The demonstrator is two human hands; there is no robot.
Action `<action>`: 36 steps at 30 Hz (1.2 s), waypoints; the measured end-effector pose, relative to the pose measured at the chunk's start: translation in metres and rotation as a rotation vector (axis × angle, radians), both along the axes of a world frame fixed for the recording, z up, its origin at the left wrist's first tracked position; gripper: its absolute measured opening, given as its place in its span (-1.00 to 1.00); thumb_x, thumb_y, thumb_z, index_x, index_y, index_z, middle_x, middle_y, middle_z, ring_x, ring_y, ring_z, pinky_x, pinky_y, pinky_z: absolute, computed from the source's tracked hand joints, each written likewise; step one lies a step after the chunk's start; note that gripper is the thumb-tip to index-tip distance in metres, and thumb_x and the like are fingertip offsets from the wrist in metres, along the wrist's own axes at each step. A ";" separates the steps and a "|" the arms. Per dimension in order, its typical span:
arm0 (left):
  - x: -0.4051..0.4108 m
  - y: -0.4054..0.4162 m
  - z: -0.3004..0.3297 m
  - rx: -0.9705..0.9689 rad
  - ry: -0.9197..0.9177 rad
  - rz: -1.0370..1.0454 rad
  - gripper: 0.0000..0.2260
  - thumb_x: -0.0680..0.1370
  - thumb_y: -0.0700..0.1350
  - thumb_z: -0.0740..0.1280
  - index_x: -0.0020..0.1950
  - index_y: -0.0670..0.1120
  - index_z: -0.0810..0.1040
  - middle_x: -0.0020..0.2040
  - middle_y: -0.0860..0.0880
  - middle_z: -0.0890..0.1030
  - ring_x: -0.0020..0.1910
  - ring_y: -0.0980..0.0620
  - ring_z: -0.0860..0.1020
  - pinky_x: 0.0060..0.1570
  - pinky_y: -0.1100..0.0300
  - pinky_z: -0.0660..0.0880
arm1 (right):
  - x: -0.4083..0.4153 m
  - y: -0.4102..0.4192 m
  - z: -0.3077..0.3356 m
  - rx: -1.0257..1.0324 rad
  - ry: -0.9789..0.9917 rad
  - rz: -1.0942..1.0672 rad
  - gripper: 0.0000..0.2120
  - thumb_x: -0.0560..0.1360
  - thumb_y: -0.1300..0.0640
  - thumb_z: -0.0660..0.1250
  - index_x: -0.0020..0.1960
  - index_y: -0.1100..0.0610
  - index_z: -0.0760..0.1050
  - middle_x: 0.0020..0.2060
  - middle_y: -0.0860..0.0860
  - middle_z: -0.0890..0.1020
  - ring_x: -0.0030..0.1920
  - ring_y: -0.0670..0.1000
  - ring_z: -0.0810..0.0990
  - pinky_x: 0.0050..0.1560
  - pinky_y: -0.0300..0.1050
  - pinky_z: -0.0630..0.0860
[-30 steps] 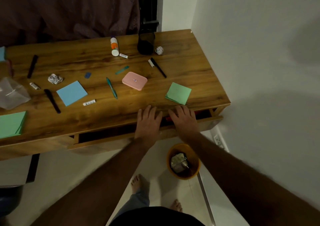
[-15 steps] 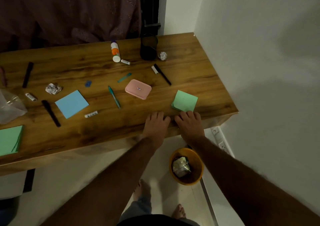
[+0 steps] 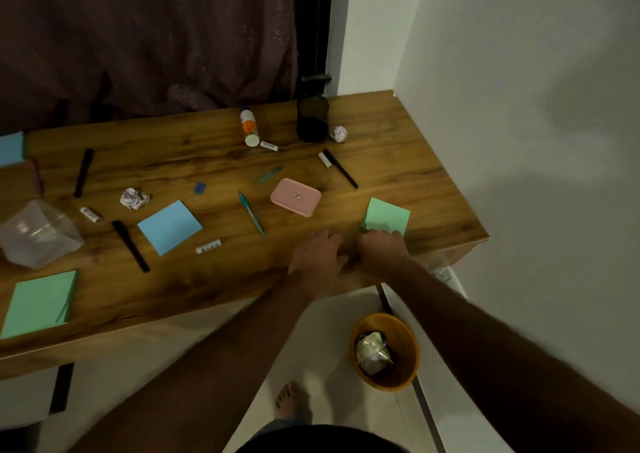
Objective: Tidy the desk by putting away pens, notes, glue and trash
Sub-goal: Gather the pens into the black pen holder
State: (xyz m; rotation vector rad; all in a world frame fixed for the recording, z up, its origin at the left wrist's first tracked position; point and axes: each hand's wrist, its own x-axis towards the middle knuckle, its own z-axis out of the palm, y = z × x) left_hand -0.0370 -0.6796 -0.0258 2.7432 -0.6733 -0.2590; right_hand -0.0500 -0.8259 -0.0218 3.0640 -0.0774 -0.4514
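Here we rest both hands, left hand (image 3: 317,258) and right hand (image 3: 381,250), flat and empty on the table (image 3: 398,161), fingertips meeting the green notes (image 3: 388,215), likely our first pickup.

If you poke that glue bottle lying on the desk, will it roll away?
Probably. The glue bottle looks round and lies on its side on the smooth wooden desk, so a sideways push could roll it. Its wider cap end may make it curve toward the small white tube beside it. It looks plastic, so likely light, not fragile.
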 end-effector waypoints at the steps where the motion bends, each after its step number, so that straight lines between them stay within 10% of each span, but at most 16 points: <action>1: 0.004 0.006 0.002 -0.014 -0.013 0.027 -0.72 0.57 0.09 0.25 0.24 0.04 0.46 0.24 -0.02 0.48 0.22 -0.04 0.44 0.11 0.05 0.44 | 0.006 0.007 0.006 0.014 0.020 -0.021 -0.74 0.48 -0.10 0.35 0.05 0.04 0.50 -0.04 0.01 0.60 0.00 0.07 0.58 0.06 0.05 0.45; 15: 0.061 0.104 0.039 -0.220 -0.055 0.330 -0.77 0.57 0.05 0.23 0.16 0.02 0.56 0.11 -0.01 0.61 0.04 0.01 0.56 -0.06 0.18 0.44 | 0.074 0.087 0.053 0.599 -0.108 -0.207 -0.76 0.49 -0.04 0.35 0.06 0.08 0.64 0.04 0.02 0.67 0.02 0.05 0.63 0.04 -0.07 0.57; 22: 0.101 0.106 0.054 -0.388 0.068 0.404 -0.74 0.56 0.03 0.30 0.18 -0.05 0.56 0.10 -0.01 0.63 0.08 0.01 0.57 0.02 0.16 0.48 | 0.140 0.064 0.060 0.790 -0.170 -0.351 -0.72 0.46 0.02 0.37 -0.38 0.12 0.50 -0.39 0.07 0.57 -0.29 0.03 0.58 -0.23 -0.06 0.51; 36: 0.210 0.036 0.067 -0.666 0.191 0.616 -0.69 0.56 0.02 0.34 0.26 -0.06 0.53 0.06 0.04 0.57 -0.01 0.15 0.48 -0.04 0.26 0.40 | 0.300 -0.016 0.063 0.859 -0.235 -0.466 -0.51 0.45 -0.23 0.37 0.11 0.17 0.50 -0.01 0.12 0.64 -0.03 0.13 0.62 -0.04 -0.02 0.57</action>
